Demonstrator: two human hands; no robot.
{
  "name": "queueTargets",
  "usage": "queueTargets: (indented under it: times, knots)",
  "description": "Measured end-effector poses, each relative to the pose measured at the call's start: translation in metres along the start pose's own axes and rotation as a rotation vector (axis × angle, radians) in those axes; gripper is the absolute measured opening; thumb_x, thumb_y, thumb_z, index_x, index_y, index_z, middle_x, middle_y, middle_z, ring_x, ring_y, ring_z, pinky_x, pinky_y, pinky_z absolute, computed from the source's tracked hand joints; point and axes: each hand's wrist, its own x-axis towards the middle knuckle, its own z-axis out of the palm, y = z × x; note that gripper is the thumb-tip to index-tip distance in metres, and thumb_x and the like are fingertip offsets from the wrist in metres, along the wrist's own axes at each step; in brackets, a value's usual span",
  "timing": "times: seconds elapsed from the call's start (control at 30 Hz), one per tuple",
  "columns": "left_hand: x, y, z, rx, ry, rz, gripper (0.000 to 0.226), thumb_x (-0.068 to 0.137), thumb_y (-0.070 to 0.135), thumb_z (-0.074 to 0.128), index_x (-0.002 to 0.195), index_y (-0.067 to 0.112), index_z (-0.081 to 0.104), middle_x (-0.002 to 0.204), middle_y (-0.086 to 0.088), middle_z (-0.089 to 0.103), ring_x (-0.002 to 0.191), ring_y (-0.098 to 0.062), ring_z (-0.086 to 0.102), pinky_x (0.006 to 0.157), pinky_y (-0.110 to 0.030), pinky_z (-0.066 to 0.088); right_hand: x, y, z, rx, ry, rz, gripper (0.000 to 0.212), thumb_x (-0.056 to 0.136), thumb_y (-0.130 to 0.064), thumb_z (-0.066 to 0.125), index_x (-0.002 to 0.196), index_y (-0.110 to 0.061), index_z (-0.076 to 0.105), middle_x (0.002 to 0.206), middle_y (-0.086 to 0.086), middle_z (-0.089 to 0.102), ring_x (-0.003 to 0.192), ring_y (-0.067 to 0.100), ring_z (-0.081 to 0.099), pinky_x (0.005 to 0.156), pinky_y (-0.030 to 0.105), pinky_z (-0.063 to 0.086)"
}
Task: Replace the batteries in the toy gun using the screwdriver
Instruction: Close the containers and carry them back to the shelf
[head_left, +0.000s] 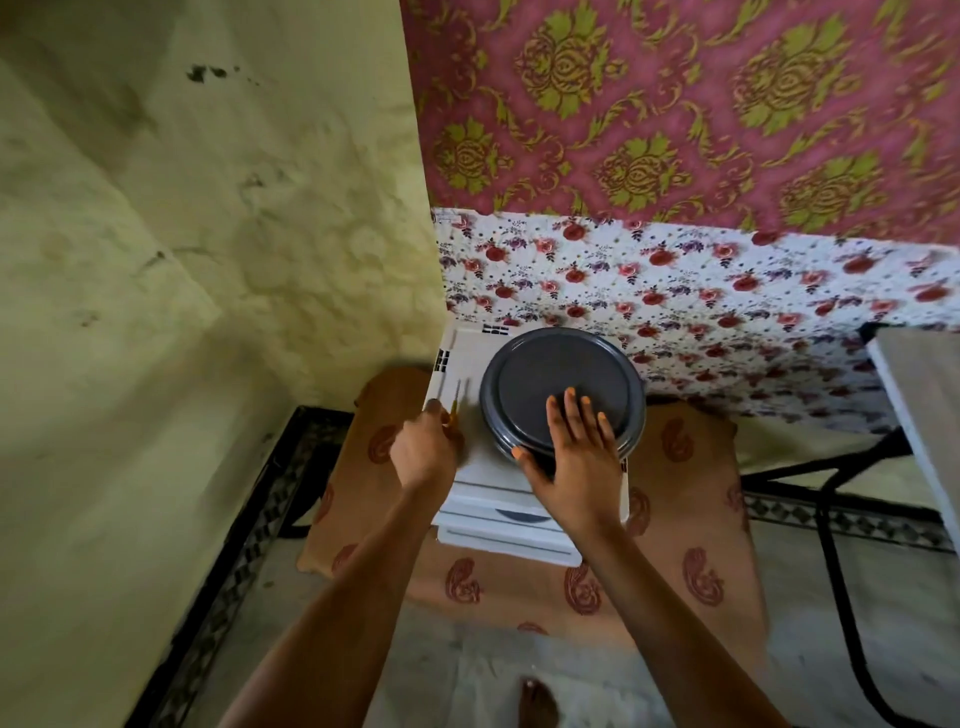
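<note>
Near edge: bare foot (537, 699) on the floor. Beyond it, an orange-brown cloth with red paisley print (675, 561) lies under a small white desk with front drawers (498, 519).

Left hand (423, 452): clenched around a thin yellow-handled screwdriver (454, 405), whose shaft points away over the left part of the desk top; this area is blurred.

Right hand (576, 457): released, fingers straight, palm resting flat on the near part of a round dark grey plate (540, 364) on the desk.

Behind: white sheet with red flowers (727, 291), then pink wallpaper with green-gold motifs (675, 104).
</note>
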Motion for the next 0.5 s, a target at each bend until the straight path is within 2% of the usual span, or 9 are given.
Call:
queueTargets:
  times: [0.07, 0.2, 0.5]
  knots:
    - [0.004, 0.002, 0.002, 0.015, 0.010, 0.023, 0.014, 0.092, 0.010, 0.050, 0.103, 0.012, 0.058, 0.095, -0.012, 0.069, 0.091, -0.031, 0.066, 0.073, -0.037, 0.051, 0.001, -0.002, 0.002, 0.004, 0.034, 0.011, 0.073, 0.083, -0.061, 0.032, 0.131, -0.009, 0.050, 0.139, 0.015, 0.048, 0.129, 0.031, 0.046, 0.109, 0.037, 0.021]
    - [0.012, 0.004, 0.004, 0.013, 0.017, 0.055, 0.008, 0.091, 0.010, 0.052, 0.097, 0.010, 0.057, 0.096, -0.012, 0.067, 0.087, -0.031, 0.066, 0.068, -0.035, 0.050, 0.004, -0.006, 0.003, -0.022, 0.054, 0.027, 0.070, 0.081, -0.058, 0.036, 0.128, -0.009, 0.054, 0.136, 0.014, 0.051, 0.126, 0.031, 0.049, 0.105, 0.042, 0.036]
    - [0.010, -0.007, 0.007, -0.013, 0.002, 0.092, 0.012, 0.092, 0.024, 0.056, 0.099, 0.014, 0.055, 0.095, -0.009, 0.067, 0.082, -0.029, 0.066, 0.067, -0.038, 0.055, 0.004, -0.016, 0.003, -0.009, 0.042, 0.051, 0.071, 0.081, -0.057, 0.036, 0.128, -0.007, 0.053, 0.136, 0.017, 0.051, 0.125, 0.033, 0.049, 0.103, 0.045, 0.037]
